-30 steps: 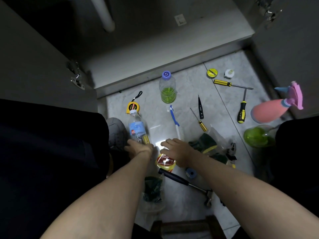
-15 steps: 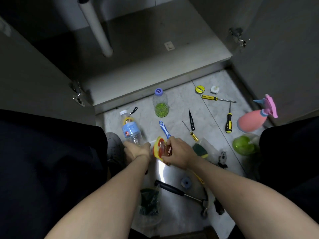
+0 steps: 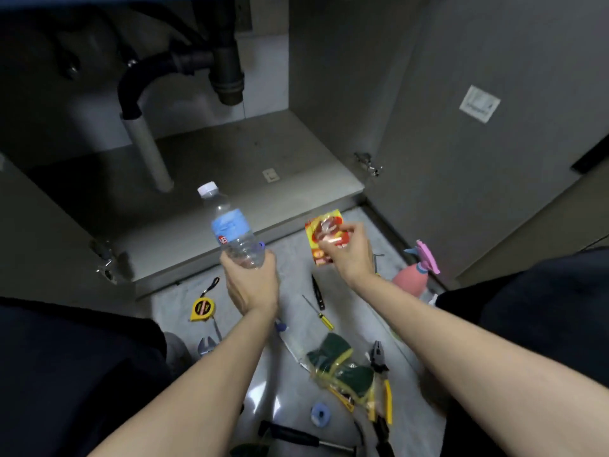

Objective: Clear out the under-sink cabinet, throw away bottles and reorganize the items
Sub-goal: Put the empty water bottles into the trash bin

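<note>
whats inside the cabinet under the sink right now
Inside the cabinet only plumbing shows: a black drain trap, a black hose and a white pipe running down to the floor panel, which bears a small sticker. The dark left corner cannot be made out.

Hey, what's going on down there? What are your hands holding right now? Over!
Left hand grips water bottle. Right hand pinches red-yellow packet. Both lifted before the cabinet floor. Nothing in the way.

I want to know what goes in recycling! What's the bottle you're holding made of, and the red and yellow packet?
The water bottle in the left hand looks like clear, glossy plastic: you can see through it. The red and yellow packet pinched by the right hand seems to be shiny plastic film, judging by its glare, though it might be foil.
</note>
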A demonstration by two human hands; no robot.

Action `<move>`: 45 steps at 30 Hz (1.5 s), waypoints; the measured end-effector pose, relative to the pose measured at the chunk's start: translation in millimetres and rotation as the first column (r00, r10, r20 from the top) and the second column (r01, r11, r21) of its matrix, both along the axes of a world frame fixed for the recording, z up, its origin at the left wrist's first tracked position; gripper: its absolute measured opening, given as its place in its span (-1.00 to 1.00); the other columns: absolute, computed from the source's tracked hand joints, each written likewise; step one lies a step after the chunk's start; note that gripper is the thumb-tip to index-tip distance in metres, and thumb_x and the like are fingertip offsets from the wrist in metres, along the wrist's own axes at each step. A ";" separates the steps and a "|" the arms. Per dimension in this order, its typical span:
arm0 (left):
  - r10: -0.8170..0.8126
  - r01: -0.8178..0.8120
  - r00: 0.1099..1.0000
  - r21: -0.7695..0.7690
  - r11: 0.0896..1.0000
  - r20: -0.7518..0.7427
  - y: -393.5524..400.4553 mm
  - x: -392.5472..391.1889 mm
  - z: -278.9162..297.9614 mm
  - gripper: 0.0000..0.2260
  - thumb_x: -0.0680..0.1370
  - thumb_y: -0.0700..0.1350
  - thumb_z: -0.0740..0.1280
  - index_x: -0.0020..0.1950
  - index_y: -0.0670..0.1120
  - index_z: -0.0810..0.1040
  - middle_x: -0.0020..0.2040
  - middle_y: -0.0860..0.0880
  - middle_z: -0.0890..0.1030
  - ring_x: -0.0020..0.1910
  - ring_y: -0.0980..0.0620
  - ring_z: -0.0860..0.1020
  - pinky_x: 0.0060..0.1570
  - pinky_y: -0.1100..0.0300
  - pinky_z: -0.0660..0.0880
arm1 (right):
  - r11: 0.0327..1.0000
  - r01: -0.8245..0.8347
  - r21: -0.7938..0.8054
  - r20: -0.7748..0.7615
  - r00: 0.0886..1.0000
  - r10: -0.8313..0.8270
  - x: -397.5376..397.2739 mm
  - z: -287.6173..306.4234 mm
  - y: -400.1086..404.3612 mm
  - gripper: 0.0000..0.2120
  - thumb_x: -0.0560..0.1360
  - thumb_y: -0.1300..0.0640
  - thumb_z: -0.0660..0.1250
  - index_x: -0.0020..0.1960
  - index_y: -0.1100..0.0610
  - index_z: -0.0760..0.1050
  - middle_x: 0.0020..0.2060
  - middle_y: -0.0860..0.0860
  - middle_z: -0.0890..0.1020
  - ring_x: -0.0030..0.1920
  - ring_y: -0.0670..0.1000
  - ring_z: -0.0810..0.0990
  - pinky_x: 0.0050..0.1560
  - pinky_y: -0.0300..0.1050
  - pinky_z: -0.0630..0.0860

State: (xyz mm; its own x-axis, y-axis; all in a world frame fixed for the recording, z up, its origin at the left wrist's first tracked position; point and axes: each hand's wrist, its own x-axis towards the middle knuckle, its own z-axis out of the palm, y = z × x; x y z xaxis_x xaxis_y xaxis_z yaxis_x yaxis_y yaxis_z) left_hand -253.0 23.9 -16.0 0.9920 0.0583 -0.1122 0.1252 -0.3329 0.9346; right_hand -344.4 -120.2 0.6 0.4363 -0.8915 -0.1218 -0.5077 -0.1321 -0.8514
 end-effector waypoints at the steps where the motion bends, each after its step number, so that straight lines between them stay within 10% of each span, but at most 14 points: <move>1: -0.009 0.010 1.000 -0.043 0.999 0.026 -12.3 -1.3 12.3 -0.51 0.33 0.18 0.44 0.16 0.05 0.40 -0.03 0.00 0.62 -0.02 -0.14 0.59 -0.09 0.14 0.42 | 0.999 -0.001 -0.040 0.026 1.000 0.002 5.1 21.0 -12.0 -0.61 0.38 0.12 0.55 0.09 0.04 0.43 0.02 0.03 0.64 0.05 0.11 0.63 0.11 0.06 0.53; 8: -0.375 0.378 0.925 -0.198 0.904 0.054 -89.8 -7.5 103.4 -0.54 0.30 0.20 0.44 0.09 0.05 0.43 -0.05 0.07 0.62 -0.04 -0.03 0.61 -0.06 0.11 0.50 | 0.931 -0.114 -0.347 -0.029 0.993 0.111 -8.5 167.1 -82.6 -0.77 0.46 0.25 0.28 -0.07 -0.09 0.51 -0.07 -0.09 0.64 -0.01 0.06 0.64 0.08 0.05 0.57; 15: -0.660 0.650 0.749 -0.251 0.718 0.050 -109.9 -7.7 177.2 -0.45 0.30 0.21 0.38 0.20 0.04 0.37 0.05 0.04 0.59 0.02 -0.02 0.63 0.11 -0.09 0.57 | 0.971 -0.108 -0.213 0.046 0.992 0.120 -72.5 236.4 -108.5 -0.72 0.51 0.38 0.23 0.11 0.13 0.60 -0.01 0.07 0.64 -0.17 0.01 0.66 -0.22 -0.09 0.64; 23: -0.873 0.831 0.471 -0.396 0.389 0.130 -98.4 -80.1 253.0 -0.61 0.41 0.10 0.32 0.19 0.02 0.48 0.04 -0.02 0.64 -0.18 0.08 0.67 -0.22 0.14 0.59 | 0.974 0.228 0.016 0.444 0.871 -0.211 -209.0 202.4 -52.4 -0.77 0.55 0.28 0.32 0.11 0.07 0.66 -0.12 -0.02 0.74 -0.21 -0.08 0.67 -0.29 -0.22 0.57; 28: -0.981 0.959 0.134 -0.267 0.093 0.139 -85.8 -183.4 244.0 -0.75 0.42 0.19 0.32 0.09 0.25 0.49 -0.07 0.23 0.66 -0.15 0.27 0.64 -0.24 0.39 0.52 | 0.902 0.422 0.086 0.442 0.796 -0.414 -307.8 160.1 -10.0 -0.79 0.57 0.29 0.32 0.07 0.06 0.67 -0.15 -0.02 0.74 -0.22 -0.10 0.68 -0.30 -0.24 0.58; 35: -0.968 0.946 -0.170 -0.307 -0.107 -0.184 -78.0 -300.5 195.2 -0.12 0.20 0.08 0.48 0.47 0.28 0.19 0.03 0.15 0.62 0.06 0.15 0.62 0.17 0.05 0.52 | 0.747 0.663 -0.042 0.266 0.728 -0.631 -461.8 110.7 57.1 -0.61 0.50 0.35 0.39 0.08 -0.15 0.60 -0.05 -0.10 0.70 -0.02 -0.02 0.69 -0.12 -0.14 0.64; 38: -0.961 0.918 -0.217 -0.369 -0.142 -0.169 -94.1 -345.1 184.8 -0.31 0.18 -0.14 0.49 0.28 0.12 0.40 -0.08 0.11 0.68 -0.08 0.13 0.66 -0.04 0.14 0.58 | 0.611 0.790 -0.056 0.239 0.605 -0.760 -507.5 97.9 81.3 -0.57 0.46 0.33 0.43 0.07 -0.18 0.50 -0.08 -0.12 0.67 -0.04 -0.03 0.69 -0.13 -0.02 0.65; 41: -0.968 0.906 -0.163 -0.418 -0.071 -0.190 -110.5 -396.4 164.0 -0.46 0.23 -0.30 0.48 0.12 0.03 0.43 -0.05 -0.03 0.66 -0.13 0.05 0.63 -0.12 0.17 0.59 | 0.545 0.816 -0.192 0.062 0.564 -0.823 -532.8 87.7 91.7 -0.58 0.43 0.28 0.45 0.09 -0.15 0.43 -0.13 -0.31 0.63 -0.11 -0.31 0.61 -0.24 -0.40 0.46; 45: -0.956 0.931 -0.121 -0.365 -0.016 -0.266 -107.0 -450.0 117.4 -0.45 0.29 -0.24 0.57 0.13 0.04 0.38 -0.03 0.00 0.63 -0.13 0.14 0.62 -0.23 0.30 0.53 | 0.552 0.767 -0.326 -0.133 0.541 -0.830 -543.9 70.0 96.7 -0.57 0.42 0.23 0.45 0.09 -0.19 0.37 -0.07 -0.25 0.58 -0.08 -0.28 0.56 -0.21 -0.23 0.39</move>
State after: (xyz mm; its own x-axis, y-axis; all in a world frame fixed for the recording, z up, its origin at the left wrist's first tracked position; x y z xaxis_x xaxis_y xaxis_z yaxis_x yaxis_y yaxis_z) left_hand -703.0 -83.1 101.4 -0.1044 -0.9171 -0.3848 -0.0023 -0.3867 0.9222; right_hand -888.3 -23.5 70.6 -0.4901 -0.8636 0.1184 -0.6690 0.2857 -0.6861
